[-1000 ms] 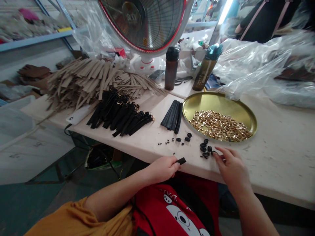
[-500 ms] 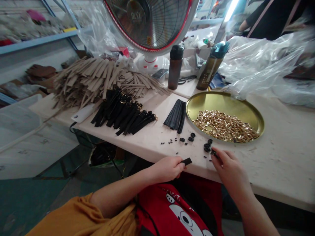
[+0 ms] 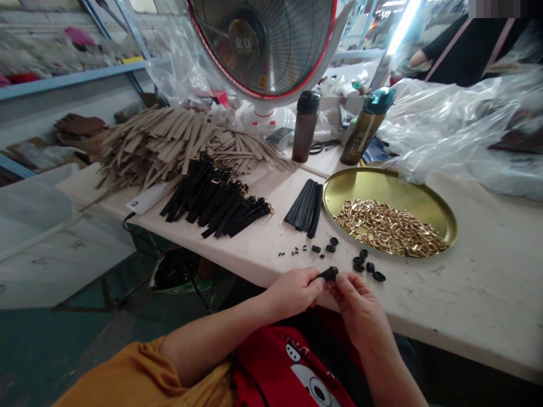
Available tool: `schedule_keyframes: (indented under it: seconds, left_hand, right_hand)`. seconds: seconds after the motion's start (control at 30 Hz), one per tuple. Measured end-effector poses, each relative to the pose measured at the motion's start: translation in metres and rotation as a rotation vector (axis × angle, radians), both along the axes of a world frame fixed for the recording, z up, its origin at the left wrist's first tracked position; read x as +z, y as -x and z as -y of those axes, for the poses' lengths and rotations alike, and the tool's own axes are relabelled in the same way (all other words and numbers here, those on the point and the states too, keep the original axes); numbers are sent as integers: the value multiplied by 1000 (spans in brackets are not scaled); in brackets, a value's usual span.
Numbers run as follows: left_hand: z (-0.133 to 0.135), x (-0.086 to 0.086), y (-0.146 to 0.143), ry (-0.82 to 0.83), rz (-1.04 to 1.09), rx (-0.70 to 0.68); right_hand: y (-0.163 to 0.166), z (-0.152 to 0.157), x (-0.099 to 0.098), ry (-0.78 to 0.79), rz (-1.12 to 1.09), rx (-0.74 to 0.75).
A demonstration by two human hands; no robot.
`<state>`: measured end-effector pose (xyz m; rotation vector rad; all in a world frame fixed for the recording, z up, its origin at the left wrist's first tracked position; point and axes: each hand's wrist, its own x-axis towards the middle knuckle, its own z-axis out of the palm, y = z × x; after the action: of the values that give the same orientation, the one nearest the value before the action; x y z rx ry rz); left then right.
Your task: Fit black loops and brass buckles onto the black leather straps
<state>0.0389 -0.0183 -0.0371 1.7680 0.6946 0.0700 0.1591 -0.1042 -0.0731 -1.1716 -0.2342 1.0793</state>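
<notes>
My left hand point(image 3: 297, 291) is closed around a short black strap point(image 3: 324, 275), whose end sticks out to the right past the fingers. My right hand point(image 3: 358, 305) pinches at that end, where a small black loop point(image 3: 334, 271) appears to sit around the strap tip; the fingers partly hide it. Several black strap loops point(image 3: 358, 263) lie on the table just beyond my right hand. Tiny black scraps point(image 3: 296, 251) and a few more loops point(image 3: 330, 248) are scattered farther left. A fan of loose black strips point(image 3: 305, 206) lies behind them.
A round gold tray point(image 3: 388, 176) holds a heap of small gold metal pieces point(image 3: 390, 226). Finished-looking black straps with buckles point(image 3: 216, 200) and beige strips point(image 3: 156, 141) are piled left. Two bottles point(image 3: 305, 127), a fan point(image 3: 263, 48) and plastic sheeting point(image 3: 458, 124) stand or lie behind.
My right hand has moved left from the loops on the table to the strap end, bringing a small black loop. My left hand still holds the strap. The view has tilted slightly up.
</notes>
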Motion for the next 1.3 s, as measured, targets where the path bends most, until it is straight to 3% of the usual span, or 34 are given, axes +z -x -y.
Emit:
schedule_keyframes:
  seconds: [0.23, 0.33, 0.47, 0.53, 0.63, 0.73, 0.83, 0.93, 1.0, 1.07, 1.13, 1.3]
  left_hand:
    - [-4, 9, 3, -148, -125, -159]
    - [-4, 12, 4, -176, -117, -176]
    - [-3, 12, 12, -42, -111, -184]
    - [-5, 11, 15, -28, -109, -140]
    - [-10, 9, 14, -105, -45, -11]
    - [-22, 6, 11, -108, 55, 96]
    - [-37, 2, 10, -39, 64, 145]
    - [-47, -3, 11, 87, 44, 190]
    - [-51, -6, 12, 145, 44, 193]
    - [-55, -7, 14, 146, 37, 197]
    - [-58, -7, 16, 121, 22, 205]
    - [-63, -7, 22, 90, 5, 198]
  right_hand:
    - [-1, 11, -3, 90, 389, 103]
    - [-4, 13, -4, 98, 305, 142]
    - [-8, 14, -8, 157, 128, 118]
    - [-3, 11, -9, 137, 89, 108]
    - [6, 0, -6, 64, 85, 257]
    - [-10, -21, 0, 42, 339, 323]
    - [-61, -58, 8, 100, 780, 200]
    - [-116, -107, 15, 325, 1429, 184]
    - [-137, -140, 17, 570, 1729, 320]
    - [-146, -168, 16, 832, 1859, 496]
    - [-148, -186, 11, 986, 1877, 618]
    - [-152, -195, 1, 1035, 1879, 713]
